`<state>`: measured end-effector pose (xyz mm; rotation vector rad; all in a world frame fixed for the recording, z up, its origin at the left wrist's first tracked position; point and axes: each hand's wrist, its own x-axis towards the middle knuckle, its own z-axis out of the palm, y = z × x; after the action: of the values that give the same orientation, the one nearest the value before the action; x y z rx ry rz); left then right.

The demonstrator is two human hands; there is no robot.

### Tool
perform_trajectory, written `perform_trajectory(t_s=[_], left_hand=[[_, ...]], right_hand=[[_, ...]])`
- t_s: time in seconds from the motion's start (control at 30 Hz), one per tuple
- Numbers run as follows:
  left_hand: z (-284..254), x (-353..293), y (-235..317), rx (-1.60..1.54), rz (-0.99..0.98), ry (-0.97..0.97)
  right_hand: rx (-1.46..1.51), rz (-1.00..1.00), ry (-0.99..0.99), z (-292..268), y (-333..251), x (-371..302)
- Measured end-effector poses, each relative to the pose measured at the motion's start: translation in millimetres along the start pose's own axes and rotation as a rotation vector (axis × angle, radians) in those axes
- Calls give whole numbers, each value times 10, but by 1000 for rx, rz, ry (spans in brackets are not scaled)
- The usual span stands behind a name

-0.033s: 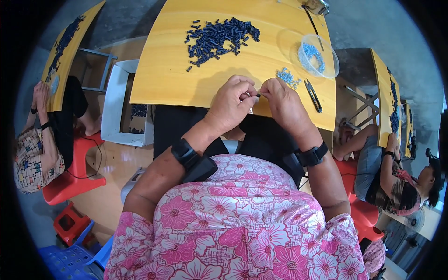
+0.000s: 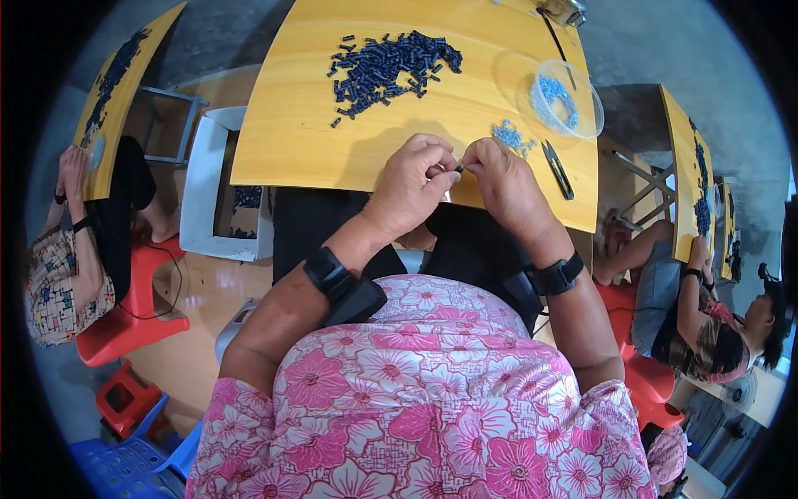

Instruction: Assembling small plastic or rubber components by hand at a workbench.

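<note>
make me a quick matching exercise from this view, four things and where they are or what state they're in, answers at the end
1. left hand
2. clear tub
3. snips
4. white box

A. beside the table's left edge
B. pinching a small dark piece
C. lying on the tabletop, nearer the person than the tub
D. holding light-blue bits

Pairs: 1-B, 2-D, 3-C, 4-A

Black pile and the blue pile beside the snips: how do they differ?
The black pile is dark; the blue pile is pale. The black pile spreads wide; the blue pile is much smaller. Both are loose heaps of small pieces on the table.
</note>
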<state>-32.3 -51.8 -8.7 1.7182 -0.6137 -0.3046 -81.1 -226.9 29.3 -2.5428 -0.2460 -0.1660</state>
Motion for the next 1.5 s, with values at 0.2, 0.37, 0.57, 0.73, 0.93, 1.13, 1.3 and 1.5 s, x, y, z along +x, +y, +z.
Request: perform_trajectory(t_s=[0.2, 0.37, 0.57, 0.73, 0.93, 1.13, 1.3, 1.5], left_hand=[[-24, 7, -73, -46, 25, -35], [-23, 14, -62, -42, 15, -65], [-17, 0, -32, -158, -55, -86], [-28, 8, -105, -10, 27, -80], [-35, 5, -85, -62, -11, -89], [-28, 12, -42, -110, -59, -101], [-36, 11, -60, -60, -36, -105], [-46, 18, -44, 90, 72, -90]], right_hand=[[181, 185, -27, -21, -46, 24], [157, 155, -38, -27, -20, 29], [-194, -53, -98, -85, -74, 34], [-341, -75, -182, -153, -216, 46], [-344, -132, -205, -147, -130, 57], [-292, -143, -160, -97, -21, 35], [-371, -94, -206, -133, -214, 37], [-363, -71, -202, -104, -176, 36]])
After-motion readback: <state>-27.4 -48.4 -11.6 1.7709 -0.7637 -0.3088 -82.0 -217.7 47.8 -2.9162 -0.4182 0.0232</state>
